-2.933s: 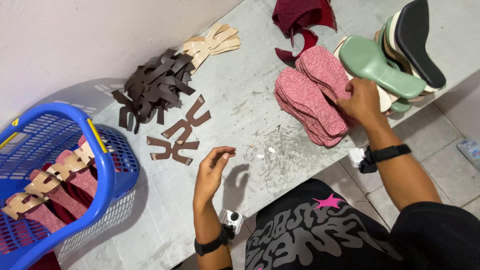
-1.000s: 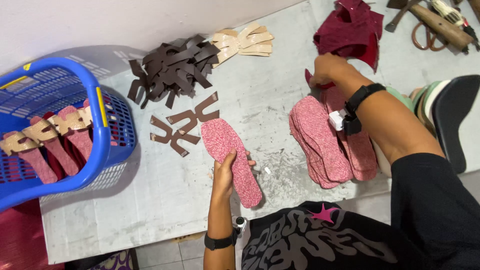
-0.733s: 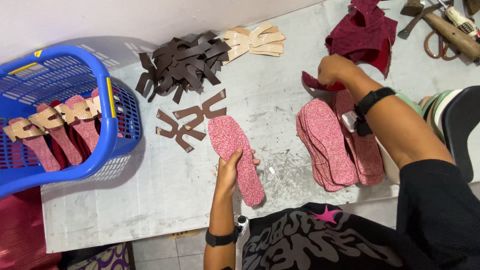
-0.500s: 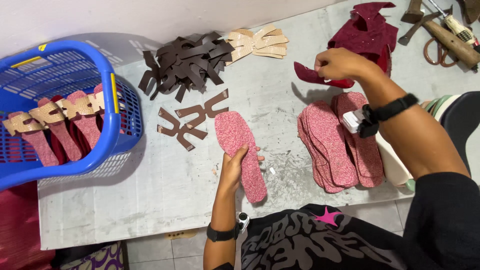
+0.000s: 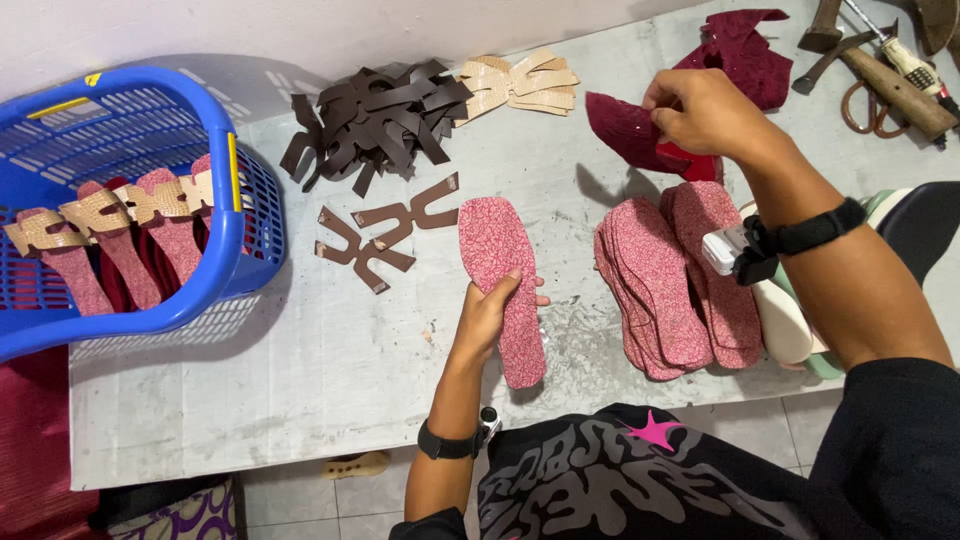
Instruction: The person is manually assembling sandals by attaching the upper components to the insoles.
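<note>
1. A pink speckled insole (image 5: 498, 285) lies flat on the grey counter (image 5: 250, 380), toe pointing away, under the left hand (image 5: 490, 310).
2. A dark red cut piece (image 5: 625, 128) hangs curled, pinched in the right hand (image 5: 705, 112) above the counter.

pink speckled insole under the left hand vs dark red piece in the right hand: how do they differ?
The pink speckled insole lies flat on the grey table, pinned by the left hand; the dark red fabric piece is pinched off the table by the right hand. The insole has a full sole outline; the red piece is curved and irregular. Both are thin cut sheets.
</note>
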